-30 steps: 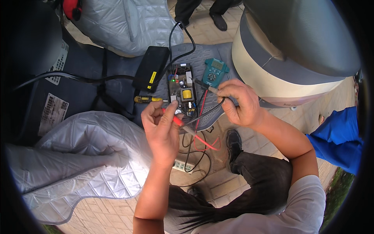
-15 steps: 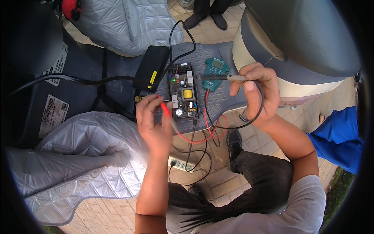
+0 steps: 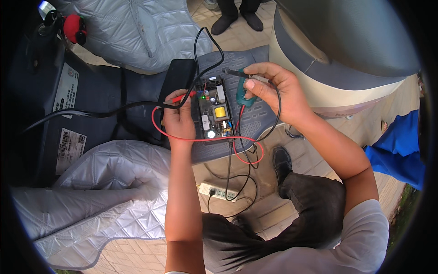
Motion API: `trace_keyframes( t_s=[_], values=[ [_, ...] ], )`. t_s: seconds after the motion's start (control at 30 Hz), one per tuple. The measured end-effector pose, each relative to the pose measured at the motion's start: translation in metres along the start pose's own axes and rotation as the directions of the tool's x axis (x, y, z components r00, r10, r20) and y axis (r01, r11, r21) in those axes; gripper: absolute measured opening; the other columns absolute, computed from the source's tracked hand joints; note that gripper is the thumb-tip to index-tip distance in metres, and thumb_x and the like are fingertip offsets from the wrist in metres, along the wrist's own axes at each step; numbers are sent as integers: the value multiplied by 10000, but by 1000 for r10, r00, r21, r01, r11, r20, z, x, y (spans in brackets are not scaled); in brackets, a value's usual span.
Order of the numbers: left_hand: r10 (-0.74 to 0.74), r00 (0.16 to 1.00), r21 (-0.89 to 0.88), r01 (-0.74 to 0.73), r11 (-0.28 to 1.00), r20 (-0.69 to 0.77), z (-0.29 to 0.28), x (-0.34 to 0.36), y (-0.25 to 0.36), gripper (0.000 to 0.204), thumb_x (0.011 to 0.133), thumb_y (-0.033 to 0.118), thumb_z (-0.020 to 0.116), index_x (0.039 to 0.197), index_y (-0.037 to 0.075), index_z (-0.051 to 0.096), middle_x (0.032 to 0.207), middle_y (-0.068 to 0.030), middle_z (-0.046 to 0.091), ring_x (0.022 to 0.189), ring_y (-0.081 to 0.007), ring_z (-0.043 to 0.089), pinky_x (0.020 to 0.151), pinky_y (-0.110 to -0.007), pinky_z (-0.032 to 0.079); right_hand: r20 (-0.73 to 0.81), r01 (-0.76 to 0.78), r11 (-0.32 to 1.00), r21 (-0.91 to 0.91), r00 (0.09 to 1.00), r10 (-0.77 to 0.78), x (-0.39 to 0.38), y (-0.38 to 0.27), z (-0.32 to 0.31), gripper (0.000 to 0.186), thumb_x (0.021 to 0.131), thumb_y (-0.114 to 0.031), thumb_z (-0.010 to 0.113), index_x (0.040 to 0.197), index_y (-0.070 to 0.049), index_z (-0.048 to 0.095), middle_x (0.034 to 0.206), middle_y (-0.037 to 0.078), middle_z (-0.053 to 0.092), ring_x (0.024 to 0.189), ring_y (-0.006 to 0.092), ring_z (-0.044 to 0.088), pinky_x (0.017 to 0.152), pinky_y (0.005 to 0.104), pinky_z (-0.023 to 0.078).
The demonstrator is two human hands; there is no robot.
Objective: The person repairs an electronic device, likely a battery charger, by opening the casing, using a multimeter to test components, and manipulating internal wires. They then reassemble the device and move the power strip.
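Note:
My left hand (image 3: 179, 116) grips a red test probe (image 3: 186, 96) beside the upper left of an opened circuit board (image 3: 213, 114), which has a lit green LED and a yellow-wrapped part. My right hand (image 3: 278, 93) pinches a black test probe (image 3: 235, 73), pointed leftward above the board's upper right. Beneath that hand, a teal multimeter (image 3: 245, 101) lies partly hidden, with red and black leads running from it. A black rectangular case (image 3: 177, 73) lies left of the board, with thick black cable looping across. All rest on a grey ribbed footboard (image 3: 248, 128).
Silver quilted covers (image 3: 91, 214) hang at lower left and upper left. A grey-cream vehicle body (image 3: 335, 91) stands at right. A white power strip (image 3: 218, 192) lies on the paving below, near my legs. Another person's dark shoes (image 3: 252, 23) are at top, blue clothing (image 3: 394, 146) at right.
My left hand has moved up with the red probe to the board's upper left. My right hand has risen with the black probe, which now covers more of the multimeter's area.

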State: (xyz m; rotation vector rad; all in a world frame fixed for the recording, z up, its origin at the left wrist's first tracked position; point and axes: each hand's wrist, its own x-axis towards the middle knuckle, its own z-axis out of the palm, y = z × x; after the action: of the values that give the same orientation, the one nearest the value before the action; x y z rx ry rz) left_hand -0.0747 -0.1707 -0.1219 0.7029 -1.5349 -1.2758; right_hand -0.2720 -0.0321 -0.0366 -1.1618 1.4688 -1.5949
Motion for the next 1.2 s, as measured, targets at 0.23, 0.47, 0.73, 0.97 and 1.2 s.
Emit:
trace_keyframes(
  t_s=[0.23, 0.47, 0.73, 0.97, 1.2],
  values=[
    [-3, 993, 357, -41, 933, 121, 10, 18, 13, 202, 1032, 152, 562, 1095, -33, 611, 1028, -100, 677, 974, -153, 625, 892, -288, 488, -22, -1, 1000, -18, 1000, 0, -1, -2, -5, 323, 987, -321, 655, 1105, -22, 624, 863, 34, 611, 742, 100, 553, 699, 252, 471],
    [35, 993, 332, -71, 941, 112, 15, 23, -1, 169, 1003, 129, 597, 1054, -28, 634, 876, -123, 677, 812, -197, 637, 749, -328, 505, -14, 50, 998, 33, 999, -49, -8, -1, -6, 308, 1005, -310, 629, 1080, -13, 603, 829, 17, 582, 734, 88, 534, 685, 249, 462],
    [71, 978, 425, -149, 893, 194, 15, 25, 5, 157, 999, 101, 582, 1080, -29, 620, 890, -142, 672, 804, -233, 648, 737, -340, 508, 31, 16, 999, 39, 999, -17, -8, 0, -4, 292, 1011, -302, 620, 1057, -13, 604, 786, -4, 557, 723, 64, 491, 630, 241, 430],
    [48, 968, 476, -164, 864, 247, 20, 29, 14, 138, 980, 65, 584, 1074, -35, 600, 892, -184, 668, 802, -323, 666, 724, -367, 515, 111, 205, 946, -250, 977, -183, 0, 4, -4, 242, 985, -200, 639, 1072, 25, 633, 1004, 99, 640, 839, 188, 609, 770, 311, 509],
    [55, 951, 479, -202, 854, 303, 17, 29, 19, 136, 961, 49, 603, 1070, -32, 593, 866, -197, 674, 778, -333, 675, 692, -372, 515, 162, 347, 860, -375, 938, -308, 21, 20, 12, 193, 908, -147, 686, 990, 21, 638, 818, 184, 688, 753, 318, 707, 675, 384, 537]
  ],
)
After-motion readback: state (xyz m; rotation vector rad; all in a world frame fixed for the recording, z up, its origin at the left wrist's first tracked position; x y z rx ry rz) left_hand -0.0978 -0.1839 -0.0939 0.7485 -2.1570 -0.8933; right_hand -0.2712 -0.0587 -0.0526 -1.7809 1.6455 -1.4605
